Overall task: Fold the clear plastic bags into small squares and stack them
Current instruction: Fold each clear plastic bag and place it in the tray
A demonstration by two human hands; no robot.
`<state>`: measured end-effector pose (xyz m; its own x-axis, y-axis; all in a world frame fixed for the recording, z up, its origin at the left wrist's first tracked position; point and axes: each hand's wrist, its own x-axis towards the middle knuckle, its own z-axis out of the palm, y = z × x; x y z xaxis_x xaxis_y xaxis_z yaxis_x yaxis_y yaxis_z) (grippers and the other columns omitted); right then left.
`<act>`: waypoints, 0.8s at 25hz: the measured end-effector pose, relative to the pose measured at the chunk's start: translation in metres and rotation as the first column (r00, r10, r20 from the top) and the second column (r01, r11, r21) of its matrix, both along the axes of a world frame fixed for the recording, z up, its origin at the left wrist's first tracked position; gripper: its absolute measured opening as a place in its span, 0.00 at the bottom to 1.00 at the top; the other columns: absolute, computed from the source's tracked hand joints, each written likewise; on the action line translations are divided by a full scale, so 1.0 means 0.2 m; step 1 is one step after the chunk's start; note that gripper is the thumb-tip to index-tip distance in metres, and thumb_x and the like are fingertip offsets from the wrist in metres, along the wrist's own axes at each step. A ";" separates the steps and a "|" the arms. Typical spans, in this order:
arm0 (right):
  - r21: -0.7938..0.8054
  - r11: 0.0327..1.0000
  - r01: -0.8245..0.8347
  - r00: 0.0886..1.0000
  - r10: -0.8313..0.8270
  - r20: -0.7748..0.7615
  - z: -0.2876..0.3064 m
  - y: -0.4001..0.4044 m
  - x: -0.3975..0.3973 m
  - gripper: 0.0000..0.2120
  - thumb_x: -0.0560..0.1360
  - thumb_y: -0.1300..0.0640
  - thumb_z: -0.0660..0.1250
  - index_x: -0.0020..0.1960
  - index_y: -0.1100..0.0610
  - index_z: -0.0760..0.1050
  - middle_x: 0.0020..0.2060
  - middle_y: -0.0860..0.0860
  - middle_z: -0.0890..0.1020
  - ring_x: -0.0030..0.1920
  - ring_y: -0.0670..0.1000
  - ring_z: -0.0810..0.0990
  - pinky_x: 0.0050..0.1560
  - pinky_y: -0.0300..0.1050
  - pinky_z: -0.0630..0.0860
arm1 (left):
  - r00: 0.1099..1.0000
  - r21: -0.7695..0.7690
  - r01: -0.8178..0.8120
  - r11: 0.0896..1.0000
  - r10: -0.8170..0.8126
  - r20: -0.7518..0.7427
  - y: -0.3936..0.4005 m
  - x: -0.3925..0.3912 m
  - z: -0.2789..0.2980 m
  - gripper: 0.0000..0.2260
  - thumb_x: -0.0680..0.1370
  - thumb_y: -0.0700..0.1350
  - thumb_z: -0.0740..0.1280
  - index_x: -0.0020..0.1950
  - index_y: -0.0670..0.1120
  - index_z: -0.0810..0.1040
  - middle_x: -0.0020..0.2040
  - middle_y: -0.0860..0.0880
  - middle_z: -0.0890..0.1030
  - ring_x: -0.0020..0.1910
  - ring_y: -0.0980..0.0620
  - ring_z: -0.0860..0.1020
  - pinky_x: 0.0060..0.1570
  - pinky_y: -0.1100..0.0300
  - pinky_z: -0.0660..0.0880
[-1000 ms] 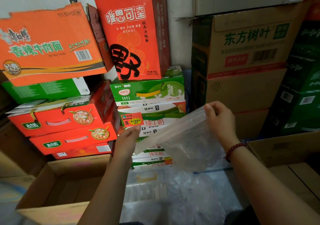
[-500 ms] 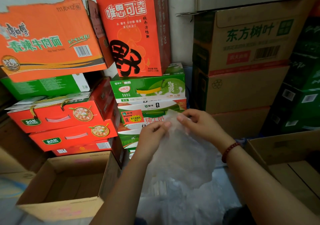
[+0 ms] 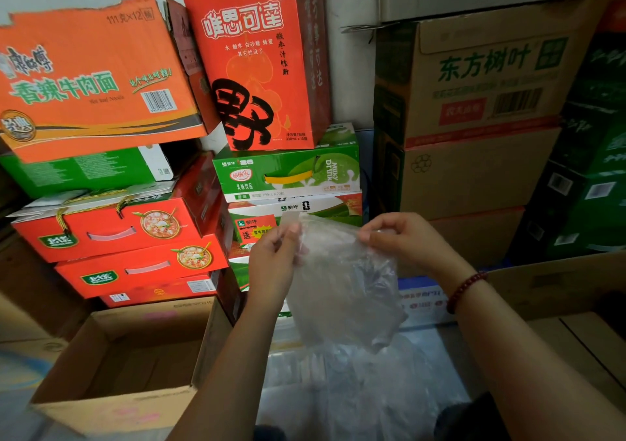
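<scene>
A clear plastic bag hangs in the air at the centre of the view, wrinkled and folded over. My left hand pinches its upper left corner. My right hand pinches the upper right edge, and a red bead bracelet circles that wrist. The two hands sit a short way apart along the bag's top edge. Below the bag lies a heap of more clear plastic bags.
An open cardboard box stands at the lower left. Another open brown box is at the right. Stacked red, orange and green cartons and brown cases fill the wall right behind the hands.
One second ago the hands held the bag stretched wide. They came together at the top, folding it, and now sit slightly apart again with the bag hanging narrower.
</scene>
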<state>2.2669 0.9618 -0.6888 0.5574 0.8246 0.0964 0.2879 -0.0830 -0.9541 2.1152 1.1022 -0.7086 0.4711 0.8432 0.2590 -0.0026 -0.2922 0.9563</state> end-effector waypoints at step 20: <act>0.137 0.987 0.085 0.964 -0.116 0.237 -0.04 0.08 -0.12 0.04 0.76 0.59 0.67 0.43 0.53 0.77 0.39 0.46 0.79 0.40 0.44 0.78 0.42 0.37 0.73 | 0.982 0.447 0.074 0.891 0.013 -0.189 0.03 0.02 -0.06 0.19 0.73 0.61 0.65 0.61 0.56 0.78 0.60 0.57 0.78 0.64 0.56 0.73 0.67 0.50 0.65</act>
